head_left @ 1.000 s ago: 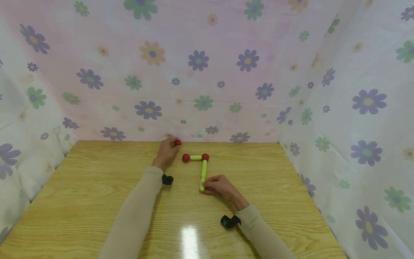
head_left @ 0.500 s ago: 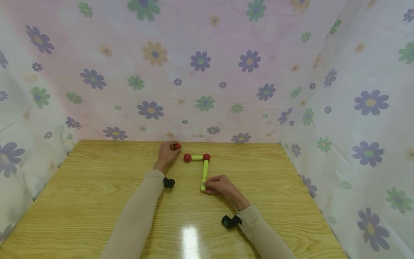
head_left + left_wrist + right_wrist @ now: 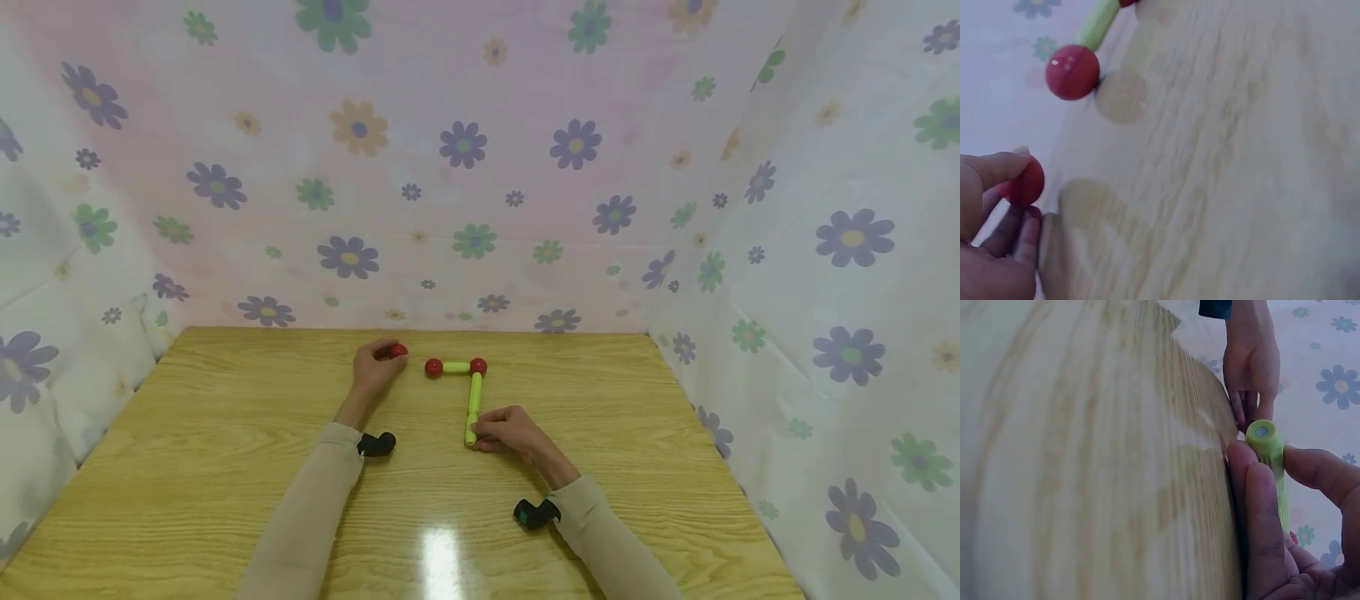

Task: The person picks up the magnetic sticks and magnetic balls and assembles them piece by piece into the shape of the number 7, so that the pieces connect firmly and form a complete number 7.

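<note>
My left hand [image 3: 372, 368] pinches a red ball [image 3: 398, 352] between thumb and fingers, close over the table. In the left wrist view, that held ball [image 3: 1027, 181] shows at the fingertips. To its right, a second red ball [image 3: 433, 367] joins a short yellow-green rod [image 3: 456, 367], whose other end meets a third red ball [image 3: 478, 367]. From that corner ball, a longer yellow-green rod [image 3: 476, 392] with a notch partway runs toward me. Its near end is pinched by my right hand [image 3: 517, 433]. A round silver disc [image 3: 1262, 432] shows in the rod's end face.
The wood-grain table [image 3: 225, 467] reaches back to a flower-patterned cloth [image 3: 420, 167], which also hangs at both sides. Dark wrist devices [image 3: 536, 513] sit at both cuffs. Light glares off the table near its front.
My left hand has drawn the red ball toward me and slightly left, away from the back edge. The right hand and the joined rods have stayed in place.
</note>
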The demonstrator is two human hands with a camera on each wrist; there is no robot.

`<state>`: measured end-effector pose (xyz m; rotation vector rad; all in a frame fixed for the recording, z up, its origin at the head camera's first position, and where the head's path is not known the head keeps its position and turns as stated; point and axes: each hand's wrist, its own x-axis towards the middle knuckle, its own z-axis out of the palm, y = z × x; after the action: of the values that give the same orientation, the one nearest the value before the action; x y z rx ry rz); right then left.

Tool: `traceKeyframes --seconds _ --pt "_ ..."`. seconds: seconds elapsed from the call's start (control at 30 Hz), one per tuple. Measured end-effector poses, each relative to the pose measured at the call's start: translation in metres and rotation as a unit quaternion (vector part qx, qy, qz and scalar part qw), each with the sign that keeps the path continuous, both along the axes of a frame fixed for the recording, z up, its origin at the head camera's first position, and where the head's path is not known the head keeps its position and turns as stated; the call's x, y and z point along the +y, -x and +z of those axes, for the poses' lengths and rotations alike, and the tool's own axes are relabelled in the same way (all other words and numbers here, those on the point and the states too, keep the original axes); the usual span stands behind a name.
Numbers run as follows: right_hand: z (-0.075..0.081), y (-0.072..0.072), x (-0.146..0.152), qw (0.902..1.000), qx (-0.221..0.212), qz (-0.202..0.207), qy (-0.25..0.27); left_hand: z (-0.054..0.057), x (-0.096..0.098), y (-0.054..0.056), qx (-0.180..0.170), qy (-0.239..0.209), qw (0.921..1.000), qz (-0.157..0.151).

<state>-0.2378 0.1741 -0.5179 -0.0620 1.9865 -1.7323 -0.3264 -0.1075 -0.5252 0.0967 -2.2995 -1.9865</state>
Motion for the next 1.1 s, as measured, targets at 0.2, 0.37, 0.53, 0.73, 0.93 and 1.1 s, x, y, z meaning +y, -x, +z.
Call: traceKeyframes --seconds 0.2,0.37,0.53,0.73,0.93,1.1 --pt "-0.004 0.001 -0.001 0.9999 0.003 0.010 0.007 0.007 -0.012 -0.021 -0.034 0.017 0.9989 -0.027" --pt "-0.005 0.003 -0.001 0.9998 0.005 0.018 0.009 0.008 -0.020 -0.036 -0.042 0.034 0.9976 -0.044" --pt "-0.004 0.004 0.001 0.9997 0.003 0.023 0.007 0.004 -0.020 -0.052 -0.052 0.035 0.9963 -0.059" --pt "-0.004 0.005 0.002 0.9996 0.005 0.026 0.006 -0.003 -0.013 -0.064 -0.063 0.017 0.9954 -0.069" --pt "-0.003 0.006 0.003 0.9996 0.009 0.028 0.006 -0.004 -0.007 -0.074 -0.056 0.021 0.9953 -0.076" --pt "0.000 0.006 0.001 0.9996 0.001 0.027 0.013 0.000 0.000 -0.085 -0.031 0.038 0.9952 -0.085"
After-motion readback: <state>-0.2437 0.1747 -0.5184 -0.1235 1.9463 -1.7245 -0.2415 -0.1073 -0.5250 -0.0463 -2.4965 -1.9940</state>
